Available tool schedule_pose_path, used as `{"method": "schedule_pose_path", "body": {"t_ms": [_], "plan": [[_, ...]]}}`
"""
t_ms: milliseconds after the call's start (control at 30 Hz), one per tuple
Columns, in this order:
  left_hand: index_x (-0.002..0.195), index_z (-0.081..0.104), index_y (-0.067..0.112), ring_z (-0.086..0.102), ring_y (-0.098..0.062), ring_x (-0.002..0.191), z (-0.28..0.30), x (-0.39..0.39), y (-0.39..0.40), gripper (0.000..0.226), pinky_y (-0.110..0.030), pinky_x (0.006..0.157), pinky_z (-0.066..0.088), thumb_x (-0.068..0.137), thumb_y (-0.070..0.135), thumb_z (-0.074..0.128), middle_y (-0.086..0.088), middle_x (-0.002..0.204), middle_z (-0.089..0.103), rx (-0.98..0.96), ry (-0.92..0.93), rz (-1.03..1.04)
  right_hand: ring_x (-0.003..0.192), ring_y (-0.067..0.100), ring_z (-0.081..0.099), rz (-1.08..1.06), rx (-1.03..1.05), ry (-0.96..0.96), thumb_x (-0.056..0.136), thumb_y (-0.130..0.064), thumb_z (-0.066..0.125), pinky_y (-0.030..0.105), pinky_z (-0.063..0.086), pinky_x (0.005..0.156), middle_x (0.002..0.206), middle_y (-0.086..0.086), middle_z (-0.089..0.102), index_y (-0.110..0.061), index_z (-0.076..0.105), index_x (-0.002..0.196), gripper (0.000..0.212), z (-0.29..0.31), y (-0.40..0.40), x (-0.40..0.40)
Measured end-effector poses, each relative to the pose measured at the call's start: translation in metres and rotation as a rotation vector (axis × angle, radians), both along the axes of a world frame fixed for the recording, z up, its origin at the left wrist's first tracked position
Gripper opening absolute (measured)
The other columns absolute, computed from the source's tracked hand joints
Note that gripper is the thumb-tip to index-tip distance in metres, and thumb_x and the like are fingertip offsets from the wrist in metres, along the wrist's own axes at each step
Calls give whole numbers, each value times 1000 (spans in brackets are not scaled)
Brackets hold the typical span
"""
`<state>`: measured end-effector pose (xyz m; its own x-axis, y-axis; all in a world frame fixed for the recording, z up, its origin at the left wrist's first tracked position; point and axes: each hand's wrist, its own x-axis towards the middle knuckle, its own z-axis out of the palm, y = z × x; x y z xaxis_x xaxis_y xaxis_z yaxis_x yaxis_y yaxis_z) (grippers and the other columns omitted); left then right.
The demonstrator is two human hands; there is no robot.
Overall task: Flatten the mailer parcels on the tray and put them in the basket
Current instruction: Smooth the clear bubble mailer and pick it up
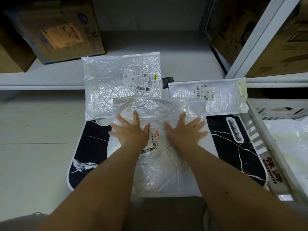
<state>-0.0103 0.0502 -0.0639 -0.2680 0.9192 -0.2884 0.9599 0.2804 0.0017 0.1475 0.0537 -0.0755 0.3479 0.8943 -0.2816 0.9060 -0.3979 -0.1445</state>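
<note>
A crinkled white mailer parcel (160,165) lies across a black marble-patterned tray (233,157) on the floor. My left hand (131,130) and my right hand (185,132) both press flat on its upper half, fingers spread. Its barcode label shows between my hands. A larger white mailer (120,80) lies beyond it, partly under its far edge. A smaller mailer (218,95) lies to the right, at the tray's far corner. The white slatted basket (260,144) stands at the right with a white mailer (290,147) inside.
Cardboard boxes (55,29) sit on a low white shelf at the back left. More boxes (280,39) fill a white rack at the back right. Pale floor tiles (36,124) stretch to the left of the tray.
</note>
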Motion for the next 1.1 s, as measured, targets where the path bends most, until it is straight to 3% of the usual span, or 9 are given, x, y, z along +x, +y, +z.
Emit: {"method": "schedule_pose_path", "body": {"t_ms": [100,200,267,367,467,567,633,900,1100], "plan": [[145,-25,34,1,-52,141,0,-9,-5,76,-63,110,16,89,71,10,-20,155,-21,-29,-47,-2,146,40,-9,-26,37,22,87,-76,20,58,0,115,158,26,-6,-9,-1,154,97,-2,-4,5],[149,-11,1,-3,-44,144,-4,-25,-15,90,-50,118,9,89,68,5,-27,155,-10,15,-39,-8,148,32,-4,37,69,22,97,-60,20,46,2,120,160,21,-1,2,5,152,84,-3,-10,25],[146,-6,-9,-5,-43,144,-5,-37,-24,90,-46,120,4,91,62,-1,-32,154,-2,41,-38,-39,148,32,2,138,60,-40,102,-47,16,43,5,121,159,21,8,4,10,151,71,-5,-14,39],[150,-11,7,-4,-45,144,-1,-49,-35,78,-47,119,6,95,60,6,-31,154,-1,-17,-75,-29,144,31,20,185,48,-138,102,-30,23,45,20,118,154,19,26,1,23,149,56,1,-25,44],[150,-14,32,1,-47,143,14,-52,-43,64,-52,113,20,98,55,15,-24,157,-1,-117,-115,63,128,28,40,176,40,-259,95,-19,36,49,32,107,137,12,46,-9,42,138,45,17,-39,33],[150,-4,37,30,-41,135,30,-47,-51,62,-49,104,35,100,35,31,-19,152,24,-127,-98,132,119,27,45,166,50,-266,91,-19,45,48,37,101,125,8,49,-17,53,126,35,26,-48,27],[151,5,31,41,-33,126,37,-45,-58,64,-44,98,39,96,27,39,-14,142,37,-77,-72,165,121,28,42,135,49,-223,91,-21,47,47,37,100,130,8,44,-19,51,127,36,30,-54,27],[146,16,24,43,-33,122,39,-38,-91,62,-44,93,41,91,28,44,-15,136,40,-73,-105,244,126,34,36,-96,13,-48,92,-22,47,50,41,98,144,16,30,-15,38,137,47,43,-91,40],[146,18,5,38,-33,130,38,-33,-105,68,-45,102,38,91,25,53,-17,142,35,-45,-245,379,125,32,39,-382,-4,138,91,-31,55,49,40,98,138,16,39,-12,33,135,52,51,-116,48]]}}
